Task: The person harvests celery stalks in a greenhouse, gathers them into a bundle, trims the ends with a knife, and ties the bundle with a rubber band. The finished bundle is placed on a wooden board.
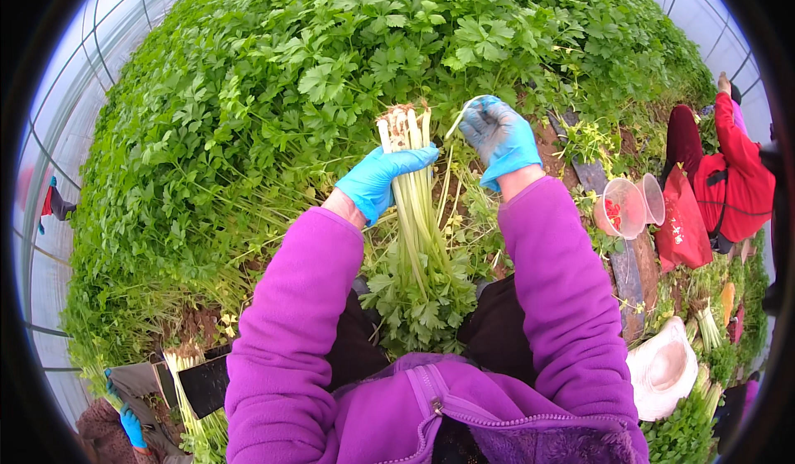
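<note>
Left hand (383, 178), blue glove, closed around a bunch of celery-like stalks (414, 216) just below the cut root end; bunch held root end up and away from the body, leafy tops hanging down between the knees; pale stalks run past the palm on its right side. Right hand (499, 137), blue glove, just right of the root end and slightly above it; fingers pinched on a thin pale strip (458, 118) that curves toward the top of the bunch; hand itself not touching the bunch, as far as visible. Purple fleece sleeves on both forearms. Dense green crop bed (331, 67) fills the ground ahead. Right side: person in red (741, 174), two clear plastic tubs (633, 207), pale hat (667, 369).
</note>
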